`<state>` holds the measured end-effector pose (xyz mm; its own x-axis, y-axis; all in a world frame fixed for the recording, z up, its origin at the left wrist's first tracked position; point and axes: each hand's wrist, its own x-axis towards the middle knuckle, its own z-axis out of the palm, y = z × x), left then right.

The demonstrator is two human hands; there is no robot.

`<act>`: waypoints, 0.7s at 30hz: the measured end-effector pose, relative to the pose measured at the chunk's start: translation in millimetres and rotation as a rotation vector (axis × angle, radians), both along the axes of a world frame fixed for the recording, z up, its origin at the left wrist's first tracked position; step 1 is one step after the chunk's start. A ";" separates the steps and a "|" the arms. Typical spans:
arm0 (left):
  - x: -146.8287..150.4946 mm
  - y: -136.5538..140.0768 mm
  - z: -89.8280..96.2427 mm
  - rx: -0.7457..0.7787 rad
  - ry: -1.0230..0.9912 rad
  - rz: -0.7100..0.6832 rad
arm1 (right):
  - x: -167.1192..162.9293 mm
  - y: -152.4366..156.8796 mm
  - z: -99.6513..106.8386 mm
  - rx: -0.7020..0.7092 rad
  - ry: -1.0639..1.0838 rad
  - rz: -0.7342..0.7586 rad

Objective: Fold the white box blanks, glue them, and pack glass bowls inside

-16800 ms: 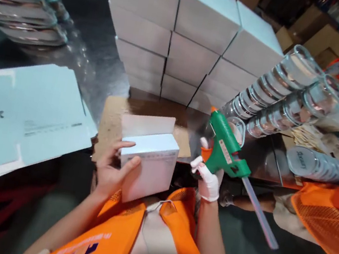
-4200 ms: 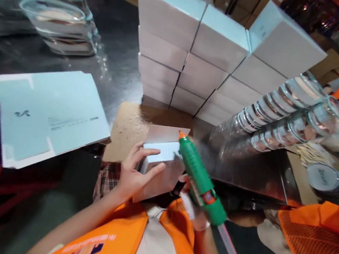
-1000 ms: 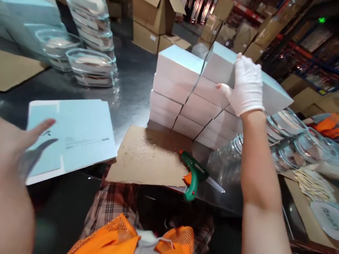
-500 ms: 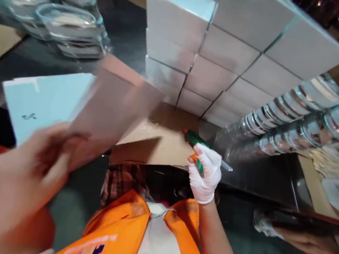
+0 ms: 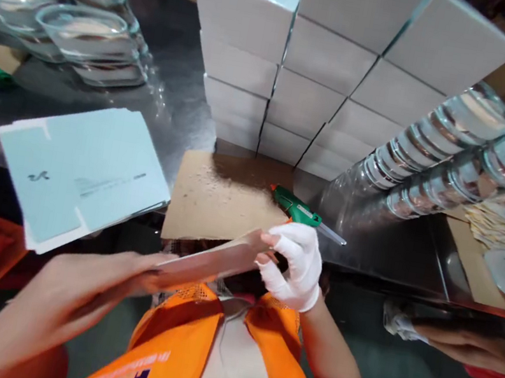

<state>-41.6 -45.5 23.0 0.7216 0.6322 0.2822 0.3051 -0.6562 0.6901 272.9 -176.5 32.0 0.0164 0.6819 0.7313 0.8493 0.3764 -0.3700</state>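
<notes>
A thin pale folded card piece is tilted nearly edge-on in front of my chest. My left hand, bare, is closed on its left end. At the other end, my right hand in a white glove pinches the edge between thumb and fingers; two fingertips show bare. Just beyond the glove lies a green hot glue gun, its orange nozzle pointing left and a clear glue stick poking out of its back. Under the nozzle is a brown cardboard sheet with dried specks on it.
Light-blue printed card sheets lie stacked at the table's left edge. White boxes form a wall at the back. Clear round containers stand in stacks, left and right. Another person's gloved hand is at the far right.
My right hand has let go of the glue gun, now lying down, and taken the card's right end. My left hand has brought the card down and right, off the blue stack.
</notes>
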 end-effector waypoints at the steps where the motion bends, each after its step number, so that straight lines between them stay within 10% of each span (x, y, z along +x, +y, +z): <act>1: 9.9 4.4 -0.5 -0.006 -0.009 -0.097 | 2.6 -4.7 -2.0 -0.042 0.001 0.011; 8: 42.0 15.5 -12.5 -0.122 -0.070 -0.345 | 10.2 -41.9 -27.0 -0.332 0.032 0.016; 13: 47.7 17.9 -30.1 -0.201 0.076 -0.408 | 21.8 -58.8 -48.7 -0.781 0.643 0.215; 17: 54.7 10.6 -56.4 -0.077 0.125 -0.303 | 23.9 -66.9 -73.6 -1.190 0.997 0.339; 21: 54.3 -5.7 -75.8 0.134 0.265 -0.339 | 2.0 -69.3 -97.9 -1.202 1.133 0.499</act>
<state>12.8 -51.2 -52.8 0.9399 0.3187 0.1224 0.2129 -0.8275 0.5195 274.9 -245.8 -66.0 -0.2433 0.8938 -0.3767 -0.1156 -0.4124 -0.9037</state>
